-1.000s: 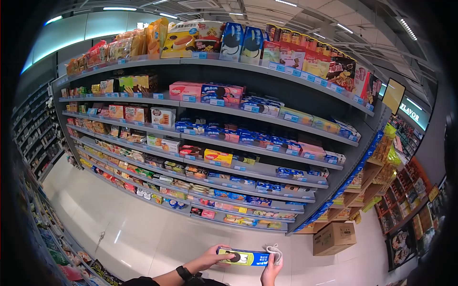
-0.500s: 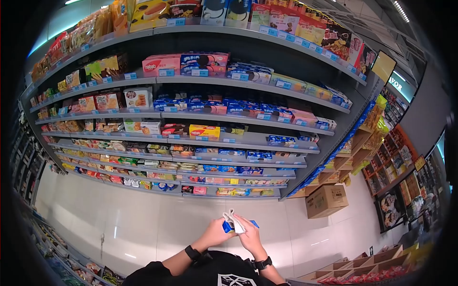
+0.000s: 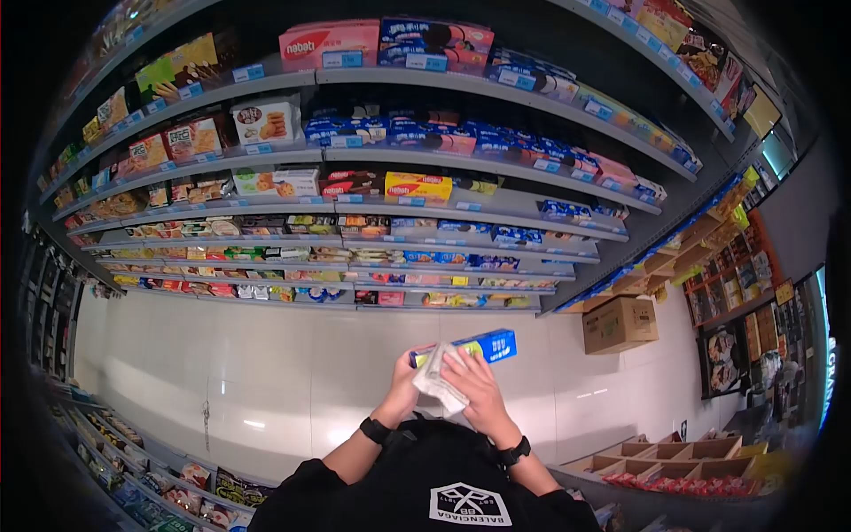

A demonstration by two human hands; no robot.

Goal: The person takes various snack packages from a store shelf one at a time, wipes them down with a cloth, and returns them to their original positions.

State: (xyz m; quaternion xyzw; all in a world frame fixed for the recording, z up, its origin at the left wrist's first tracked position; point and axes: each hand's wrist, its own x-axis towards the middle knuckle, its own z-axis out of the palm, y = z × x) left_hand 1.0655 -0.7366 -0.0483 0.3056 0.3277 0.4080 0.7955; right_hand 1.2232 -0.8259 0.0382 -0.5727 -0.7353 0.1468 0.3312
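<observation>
A blue snack box (image 3: 498, 345) is held in front of my chest, its long side running left to right. My left hand (image 3: 404, 385) grips its left end. Over the box's face lies a pale cloth (image 3: 441, 379), pressed there under my right hand (image 3: 472, 387), whose fingers curl around the cloth. The cloth covers the middle of the box, so much of its print is hidden. Part of a yellow-green patch shows beside the cloth.
Ahead stands a long shelf unit (image 3: 505, 160) with packed snack boxes, among them a yellow nabati box (image 3: 417, 188). A cardboard carton (image 3: 620, 324) sits on the floor at the right. Wooden bins (image 3: 669, 450) and another shelf (image 3: 151, 470) flank me.
My view has tipped downward and the hands appear higher. The blue box has turned and shows more of its right end; the cloth now lies flatter over its face.
</observation>
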